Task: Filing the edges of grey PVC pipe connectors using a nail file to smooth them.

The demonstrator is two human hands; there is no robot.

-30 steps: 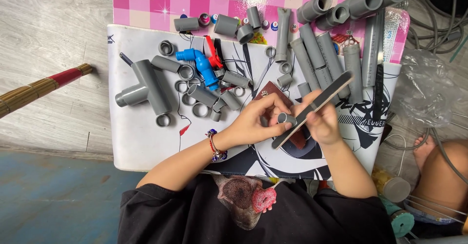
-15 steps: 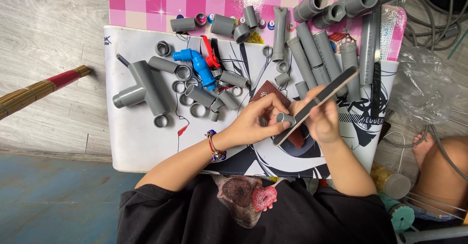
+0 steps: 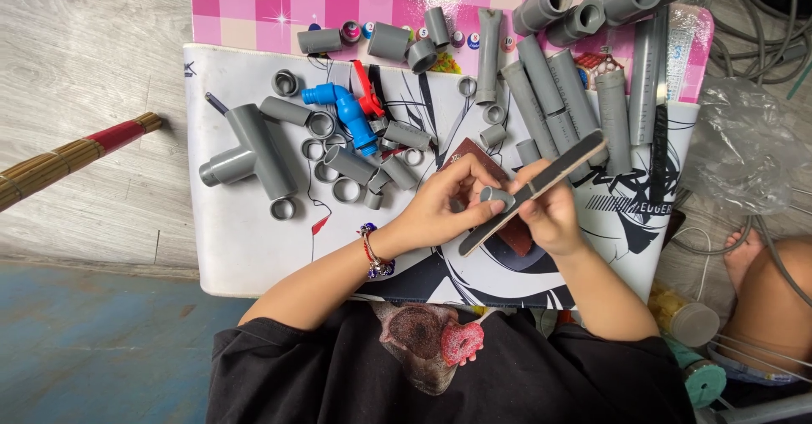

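Observation:
My left hand (image 3: 447, 202) pinches a small grey pipe ring (image 3: 496, 196) between thumb and fingers. My right hand (image 3: 551, 212) grips a long flat grey file (image 3: 541, 185) held slantwise, its edge resting against the ring. Both hands hover over a reddish-brown sheet of sandpaper (image 3: 474, 155) lying on the white printed mat (image 3: 245, 238). A beaded bracelet sits on my left wrist.
Several grey pipe pieces, rings and a T-fitting (image 3: 251, 155) lie on the mat's left half, with a blue and red tap (image 3: 347, 107). Long grey pipes (image 3: 550, 94) lie at the top right. A broom handle (image 3: 76, 153) lies left; another person's bare foot (image 3: 744, 250) is at right.
The hands have stayed in place with small shifts; the file has slid slightly along the ring. The view moved a little.

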